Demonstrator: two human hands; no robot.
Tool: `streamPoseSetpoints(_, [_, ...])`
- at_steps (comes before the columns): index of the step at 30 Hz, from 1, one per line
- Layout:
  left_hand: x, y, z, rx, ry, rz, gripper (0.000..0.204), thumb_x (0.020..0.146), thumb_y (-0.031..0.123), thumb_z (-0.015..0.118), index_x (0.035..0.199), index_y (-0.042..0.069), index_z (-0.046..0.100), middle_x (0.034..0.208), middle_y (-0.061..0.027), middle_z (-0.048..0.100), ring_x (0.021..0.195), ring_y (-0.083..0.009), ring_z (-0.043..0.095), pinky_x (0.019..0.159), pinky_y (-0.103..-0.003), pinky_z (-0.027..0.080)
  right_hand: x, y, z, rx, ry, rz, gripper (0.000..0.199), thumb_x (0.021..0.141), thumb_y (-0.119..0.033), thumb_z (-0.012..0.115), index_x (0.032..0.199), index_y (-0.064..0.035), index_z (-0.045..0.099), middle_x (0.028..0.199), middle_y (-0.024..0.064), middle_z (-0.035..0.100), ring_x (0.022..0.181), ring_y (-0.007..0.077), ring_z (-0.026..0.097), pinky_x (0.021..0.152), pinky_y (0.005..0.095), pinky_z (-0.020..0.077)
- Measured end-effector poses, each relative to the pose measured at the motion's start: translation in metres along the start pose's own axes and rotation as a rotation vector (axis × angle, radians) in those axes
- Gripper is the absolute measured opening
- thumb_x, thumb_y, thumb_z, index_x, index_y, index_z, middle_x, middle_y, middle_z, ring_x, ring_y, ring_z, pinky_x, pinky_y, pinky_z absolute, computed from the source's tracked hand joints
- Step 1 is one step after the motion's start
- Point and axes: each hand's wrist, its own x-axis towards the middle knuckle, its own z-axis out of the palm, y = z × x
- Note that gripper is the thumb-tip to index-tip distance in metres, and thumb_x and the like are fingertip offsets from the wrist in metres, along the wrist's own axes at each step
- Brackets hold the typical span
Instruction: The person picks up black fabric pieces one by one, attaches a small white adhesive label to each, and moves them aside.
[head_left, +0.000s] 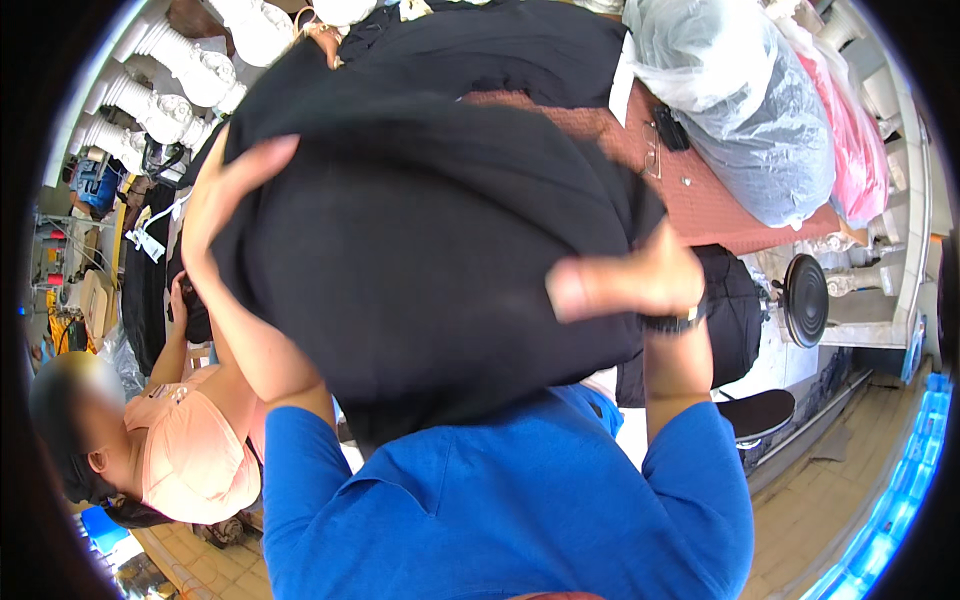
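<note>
A large piece of black fabric (420,250) is stretched between my two hands in front of my chest, blurred by motion. My left hand (235,180) grips its left side, thumb on top and fingers underneath. At the lower right, my right hand (640,280) clasps the fabric the same way, its thumb smeared by movement. Whether the cloth is a finished garment cannot be seen. Behind it, more black fabric (500,50) lies across a table with a brown cover (720,215).
A stuffed clear plastic bag (750,130) and a pink one (845,150) sit at the back right, near eyeglasses (652,150) and a small black object (672,130). A person in a peach top (195,450) is close on my left. White turned balusters (185,70) line the far left.
</note>
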Motion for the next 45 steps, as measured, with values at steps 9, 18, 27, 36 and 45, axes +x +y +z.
streamPoseSetpoints(9, [0.085, -0.167, 0.086, 0.211, 0.165, -0.144, 0.079, 0.087, 0.033, 0.082, 0.147, -0.003, 0.046, 0.151, -0.02, 0.047, 0.126, -0.0275, 0.057, 0.101, -0.04, 0.049, 0.122, 0.187, -0.076, -0.912, 0.648, -0.371, 0.055, 0.084, -0.021, 0.079, 0.132, -0.0031, 0.057, 0.113, 0.0216, 0.061, 0.103, 0.0446, 0.058, 0.082, 0.0492, 0.0512])
streamPoseSetpoints(18, [-0.157, -0.189, 0.118, 0.554, 0.495, -0.245, 0.027, 0.091, 0.017, 0.076, 0.116, 0.007, 0.072, 0.108, -0.0073, 0.063, 0.089, -0.0177, 0.058, 0.078, -0.031, 0.048, -0.096, 0.248, -0.023, -0.439, 0.363, 0.465, 0.045, 0.091, -0.037, 0.077, 0.1, 0.0057, 0.071, 0.085, 0.0154, 0.073, 0.079, 0.0222, 0.07, 0.072, 0.0348, 0.0538])
streamPoseSetpoints(27, [-0.105, -0.209, 0.097, 0.95, 0.31, -0.089, 0.04, 0.083, 0.024, 0.081, 0.116, 0.005, 0.07, 0.113, -0.0141, 0.058, 0.109, -0.0349, 0.054, 0.095, -0.045, 0.045, -0.05, 0.302, 0.019, 0.036, 0.511, 0.36, 0.034, 0.093, -0.023, 0.077, 0.11, 0.0042, 0.067, 0.091, 0.0041, 0.07, 0.078, 0.0086, 0.061, 0.07, 0.025, 0.0494])
streamPoseSetpoints(36, [-0.056, -0.254, 0.1, 1.289, 0.241, -0.279, 0.018, 0.092, 0.024, 0.07, 0.096, 0.007, 0.069, 0.116, -0.0128, 0.059, 0.11, -0.0329, 0.054, 0.086, -0.045, 0.046, -0.06, 0.286, -0.003, 0.182, 0.737, 0.091, 0.037, 0.104, -0.017, 0.063, 0.131, 0.0075, 0.059, 0.119, 0.0091, 0.068, 0.107, 0.0114, 0.061, 0.099, 0.0252, 0.046])
streamPoseSetpoints(45, [-0.105, -0.162, 0.081, 0.629, 0.355, -0.265, 0.013, 0.106, 0.013, 0.051, 0.102, 0.0, 0.051, 0.087, -0.0245, 0.063, 0.08, -0.0435, 0.063, 0.071, -0.047, 0.048, -0.074, 0.206, -0.055, 0.059, 0.748, 0.079, 0.016, 0.104, -0.016, 0.063, 0.1, -0.001, 0.066, 0.094, -0.0015, 0.067, 0.085, 0.0036, 0.055, 0.08, 0.0209, 0.0464])
